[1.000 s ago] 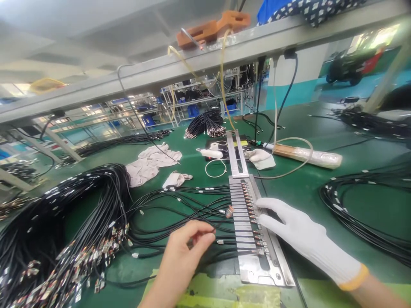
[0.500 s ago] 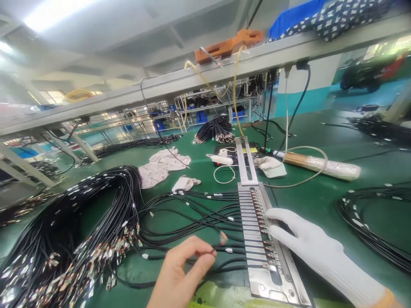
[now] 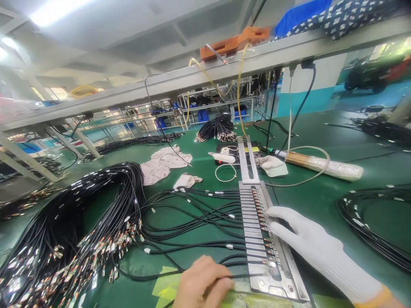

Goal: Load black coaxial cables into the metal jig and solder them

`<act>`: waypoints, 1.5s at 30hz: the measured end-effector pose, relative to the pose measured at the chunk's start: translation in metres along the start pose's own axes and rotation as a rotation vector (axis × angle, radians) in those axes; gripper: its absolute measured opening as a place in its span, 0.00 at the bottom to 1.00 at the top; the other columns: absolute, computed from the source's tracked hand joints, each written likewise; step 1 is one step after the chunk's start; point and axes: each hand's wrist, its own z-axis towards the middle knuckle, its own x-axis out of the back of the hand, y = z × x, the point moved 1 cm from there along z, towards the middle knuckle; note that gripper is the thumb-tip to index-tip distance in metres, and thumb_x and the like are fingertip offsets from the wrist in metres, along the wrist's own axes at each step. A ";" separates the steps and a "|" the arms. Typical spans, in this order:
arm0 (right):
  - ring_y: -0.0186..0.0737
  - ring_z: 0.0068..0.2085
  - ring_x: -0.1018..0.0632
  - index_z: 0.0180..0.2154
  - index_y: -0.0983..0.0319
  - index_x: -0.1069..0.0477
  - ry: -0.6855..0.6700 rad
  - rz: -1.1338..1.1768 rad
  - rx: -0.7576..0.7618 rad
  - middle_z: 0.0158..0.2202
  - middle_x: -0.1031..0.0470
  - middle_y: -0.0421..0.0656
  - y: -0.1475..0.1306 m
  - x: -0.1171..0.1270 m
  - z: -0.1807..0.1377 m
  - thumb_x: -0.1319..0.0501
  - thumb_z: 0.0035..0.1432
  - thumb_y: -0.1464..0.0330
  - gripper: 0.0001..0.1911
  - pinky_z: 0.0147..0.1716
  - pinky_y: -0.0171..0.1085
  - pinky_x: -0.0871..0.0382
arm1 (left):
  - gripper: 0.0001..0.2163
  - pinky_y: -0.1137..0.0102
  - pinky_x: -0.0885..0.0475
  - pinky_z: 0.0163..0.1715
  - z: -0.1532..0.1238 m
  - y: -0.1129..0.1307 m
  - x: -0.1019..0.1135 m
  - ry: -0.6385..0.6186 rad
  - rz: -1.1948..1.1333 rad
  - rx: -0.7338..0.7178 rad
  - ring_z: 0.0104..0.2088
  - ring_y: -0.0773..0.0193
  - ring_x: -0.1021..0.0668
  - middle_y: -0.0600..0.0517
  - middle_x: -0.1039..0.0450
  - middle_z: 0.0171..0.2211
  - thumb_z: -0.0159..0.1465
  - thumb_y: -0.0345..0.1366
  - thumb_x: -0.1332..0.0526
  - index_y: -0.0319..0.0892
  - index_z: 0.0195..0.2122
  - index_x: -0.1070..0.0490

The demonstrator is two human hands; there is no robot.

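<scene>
A slotted metal fixture lies on the green bench with several black cables seated in its grooves, their copper tips in a row. My right hand, in a white glove, rests flat on the fixture's right side, fingers spread over the connector tips. My bare left hand is at the bottom edge, fingers pinched on a thin black cable that runs into the fixture's nearest slot. A large bundle of black cables with metal connectors fills the left.
Crumpled white cloths and a spare glove lie beyond the fixture. A wrapped wooden-handled tool and a white cord loop sit at the right. Another cable coil lies far right. An overhead shelf rail crosses above.
My left hand has dropped down and toward me, drawing the cable it pinches across to the fixture's nearest slot. The gloved right hand has stayed on the fixture.
</scene>
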 end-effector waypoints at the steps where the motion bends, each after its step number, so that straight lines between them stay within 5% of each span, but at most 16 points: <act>1: 0.44 0.61 0.33 0.53 0.41 0.33 0.002 0.007 0.019 0.62 0.37 0.26 0.001 0.000 0.000 0.53 0.58 0.44 0.26 0.65 0.49 0.46 | 0.08 0.76 0.35 0.34 0.001 -0.003 -0.002 0.034 0.012 0.020 0.32 0.69 0.27 0.55 0.28 0.30 0.72 0.35 0.45 0.44 0.39 0.27; 7: 0.49 0.58 0.31 0.54 0.48 0.31 0.089 0.033 0.149 0.61 0.34 0.37 0.013 -0.002 0.003 0.50 0.62 0.48 0.24 0.63 0.52 0.43 | 0.10 0.72 0.33 0.37 0.006 -0.022 -0.020 0.137 0.079 -0.041 0.31 0.66 0.28 0.54 0.30 0.28 0.71 0.33 0.46 0.44 0.36 0.27; 15: 0.44 0.57 0.30 0.52 0.43 0.31 0.123 0.017 0.065 0.59 0.33 0.29 0.002 -0.002 -0.004 0.50 0.59 0.47 0.23 0.63 0.49 0.43 | 0.09 0.71 0.31 0.37 0.011 -0.016 -0.007 -0.075 0.162 -0.012 0.34 0.65 0.26 0.53 0.28 0.31 0.71 0.32 0.46 0.43 0.38 0.27; 19: 0.42 0.58 0.30 0.51 0.44 0.30 0.126 0.025 0.038 0.59 0.33 0.28 -0.008 0.000 -0.009 0.51 0.56 0.48 0.24 0.62 0.47 0.41 | 0.09 0.69 0.31 0.39 0.005 -0.018 -0.010 -0.281 0.132 -0.049 0.37 0.63 0.26 0.51 0.27 0.35 0.72 0.34 0.47 0.44 0.39 0.27; 25: 0.43 0.58 0.30 0.51 0.45 0.29 0.134 0.025 0.041 0.59 0.32 0.30 -0.007 -0.001 -0.009 0.51 0.55 0.47 0.26 0.62 0.47 0.41 | 0.09 0.64 0.31 0.46 0.010 -0.022 -0.022 -0.210 0.180 -0.027 0.40 0.62 0.27 0.51 0.28 0.39 0.71 0.29 0.49 0.43 0.45 0.31; 31: 0.42 0.58 0.30 0.50 0.46 0.28 0.136 0.038 0.060 0.58 0.31 0.32 -0.009 0.001 -0.007 0.51 0.56 0.48 0.26 0.62 0.48 0.40 | 0.07 0.60 0.29 0.45 0.029 -0.016 -0.032 -0.261 0.292 0.058 0.42 0.56 0.27 0.49 0.29 0.38 0.68 0.27 0.47 0.42 0.38 0.30; 34: 0.43 0.58 0.30 0.50 0.47 0.29 0.138 0.031 0.079 0.58 0.32 0.33 -0.010 0.002 -0.009 0.52 0.57 0.48 0.25 0.62 0.49 0.40 | 0.07 0.64 0.31 0.43 0.039 -0.006 -0.019 -0.206 0.066 0.151 0.39 0.60 0.27 0.50 0.28 0.36 0.67 0.30 0.46 0.42 0.35 0.29; 39: 0.46 0.56 0.29 0.51 0.46 0.29 0.141 0.024 0.060 0.58 0.32 0.33 -0.009 0.001 -0.011 0.51 0.56 0.49 0.25 0.61 0.51 0.39 | 0.14 0.71 0.34 0.32 0.058 -0.002 0.008 -0.087 -0.435 0.548 0.31 0.65 0.29 0.51 0.29 0.28 0.61 0.47 0.41 0.39 0.35 0.29; 45: 0.45 0.57 0.29 0.50 0.45 0.29 0.130 0.009 0.034 0.59 0.33 0.31 -0.010 0.002 -0.010 0.51 0.56 0.49 0.24 0.62 0.51 0.41 | 0.17 0.73 0.36 0.33 0.077 -0.011 0.016 -0.170 -0.436 0.477 0.31 0.66 0.30 0.50 0.28 0.31 0.67 0.46 0.45 0.37 0.34 0.26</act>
